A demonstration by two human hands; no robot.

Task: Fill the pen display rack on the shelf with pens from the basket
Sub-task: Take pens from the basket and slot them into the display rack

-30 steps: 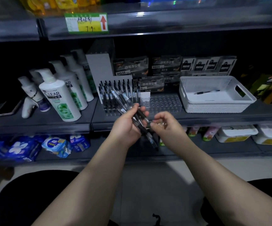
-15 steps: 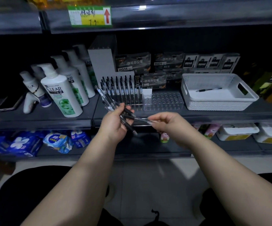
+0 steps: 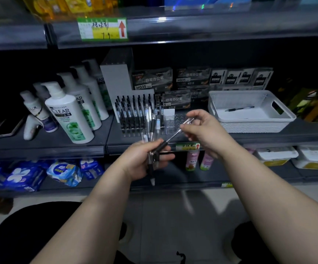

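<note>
My left hand (image 3: pixel 143 160) grips a bundle of several clear-barrelled pens (image 3: pixel 152 128) with black grips, held roughly upright in front of the shelf. My right hand (image 3: pixel 204 130) pinches the top end of a single pen (image 3: pixel 175 134), whose black grip end still lies against the bundle. The pen display rack (image 3: pixel 175 122) stands on the middle shelf; its left half holds rows of upright pens (image 3: pixel 133 111), its right half shows bare holes. To the right, the white basket (image 3: pixel 253 122) holds one pen (image 3: pixel 239 109).
White shampoo bottles (image 3: pixel 68 115) stand left of the rack, with a phone (image 3: pixel 6 128) farther left. Boxes of pens (image 3: pixel 175 100) are stacked behind the rack and basket. The lower shelf carries blue packets (image 3: pixel 30 174), small bottles (image 3: pixel 192 159) and tubs (image 3: pixel 276 155).
My left hand turned the bundle from slanting to nearly upright. My right hand rose and moved right, drawing one pen out of the bundle. The view shifted slightly.
</note>
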